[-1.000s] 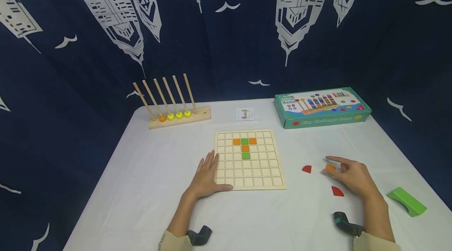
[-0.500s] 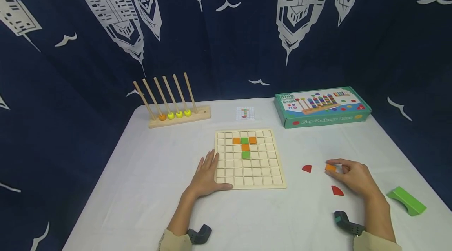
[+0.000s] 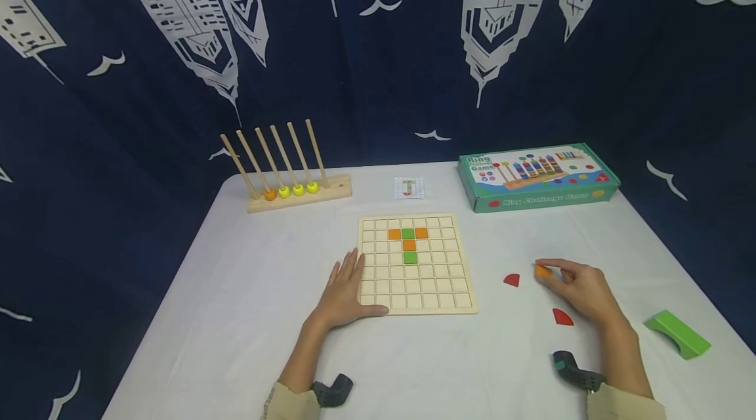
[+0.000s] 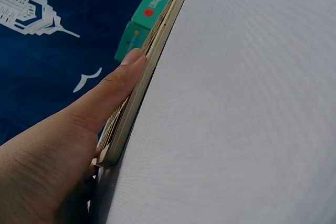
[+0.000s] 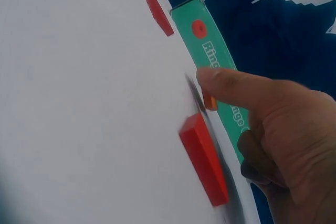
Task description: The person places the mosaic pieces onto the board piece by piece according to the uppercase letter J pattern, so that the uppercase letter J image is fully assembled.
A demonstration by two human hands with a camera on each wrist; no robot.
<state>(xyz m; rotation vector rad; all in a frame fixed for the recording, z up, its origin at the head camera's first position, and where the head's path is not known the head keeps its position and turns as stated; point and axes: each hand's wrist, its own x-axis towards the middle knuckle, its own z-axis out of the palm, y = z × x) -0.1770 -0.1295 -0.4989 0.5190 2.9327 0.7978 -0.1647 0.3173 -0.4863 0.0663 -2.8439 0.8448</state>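
Note:
My left hand rests on the left edge of a wooden grid board, its fingers straight along the side and the thumb on the near corner. Orange and green square tiles form a T shape in the board's upper cells. To the right of the board, my right hand pinches an orange block between thumb and finger. In the right wrist view the thumb hides most of that orange block. Two red quarter-round blocks lie nearby, one left of the hand and one below it.
A green arch block lies right of my right forearm. The Ring Challenge Game box is at the back right. A small pattern card lies behind the board. At the back left stands a peg rack with several beads.
My right thumb and finger have closed on the orange block and moved it slightly left and away from me. My left hand has stayed on the board.

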